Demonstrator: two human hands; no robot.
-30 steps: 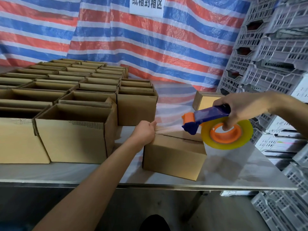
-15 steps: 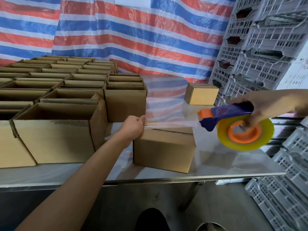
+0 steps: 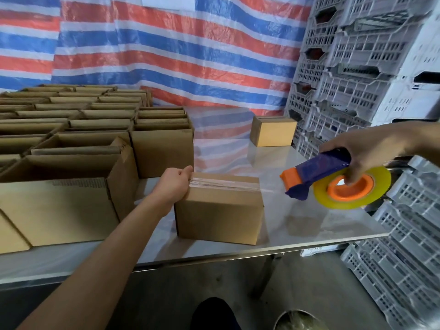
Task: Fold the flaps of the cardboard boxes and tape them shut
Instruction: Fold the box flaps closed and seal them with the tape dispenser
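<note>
Up front on the table (image 3: 321,225), my left hand (image 3: 175,184) curled over the left edge of the box (image 3: 219,210), pinning tape (image 3: 226,183) that ran right along the seam to the dispenser (image 3: 319,170) gripped in my right hand (image 3: 366,151), just beyond

I record a red, white and blue striped tarpaulin (image 3: 166,55) hung across the rear, with a white sign (image 3: 167,1) cut off at the top edge. Grey perforated plastic crates (image 3: 345,67) stand stacked high along the right, close against the glossy metal-topped table (image 3: 309,225). The floor (image 3: 181,289) beneath is dull grey and shaded.
</note>
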